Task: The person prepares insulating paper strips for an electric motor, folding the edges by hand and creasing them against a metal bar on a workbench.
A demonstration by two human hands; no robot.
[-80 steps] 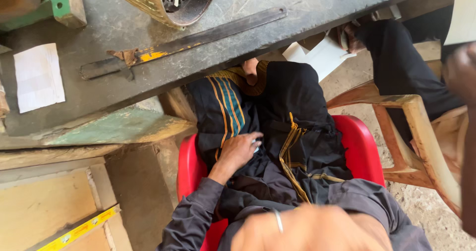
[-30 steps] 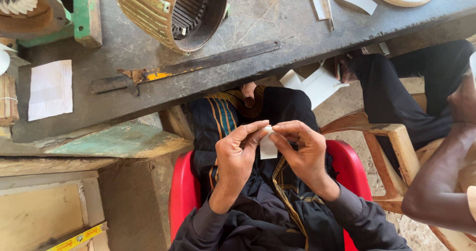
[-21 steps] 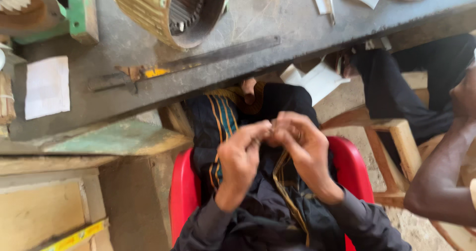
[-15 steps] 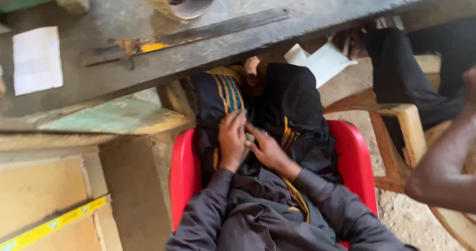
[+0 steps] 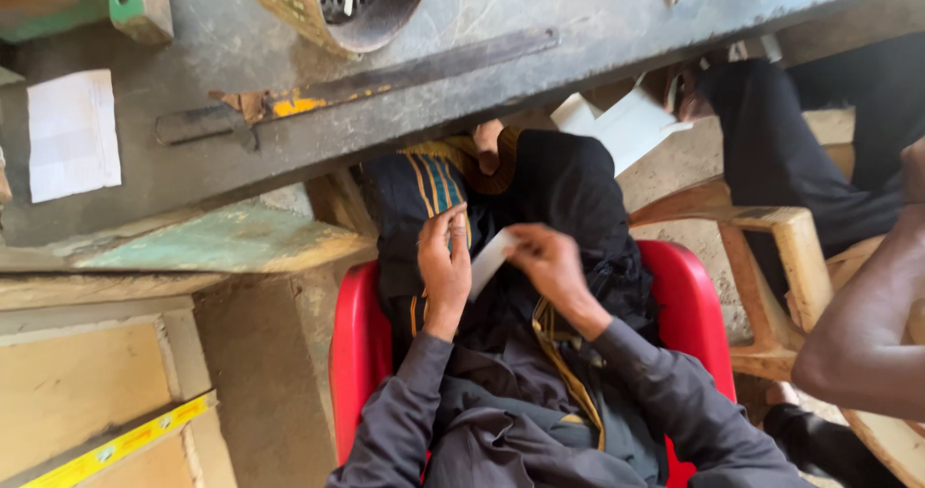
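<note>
A long grey workbench (image 5: pixel 540 26) runs across the top of the view, with a ribbed metal cylinder (image 5: pixel 337 1) standing on it, a flat dark metal bar (image 5: pixel 385 79) lying along its near edge and a white sheet of paper (image 5: pixel 72 136) at its left end. Below the bench the person sits in a red plastic chair (image 5: pixel 352 353), dark clothing with striped trim (image 5: pixel 434 184) over the lap. To the right stands a wooden chair (image 5: pixel 780 266), and another person's bare forearm (image 5: pixel 867 324) comes in from the right edge (well apart from the hands at work). Over the lap, the left hand (image 5: pixel 445 266) and right hand (image 5: pixel 549 264) sit close together, sharing a small white strip of paper (image 5: pixel 489 262) held tilted between them. The left hand's fingers lie together along one side of the strip, and the right hand's fingertips are pinched on its upper end.
</note>
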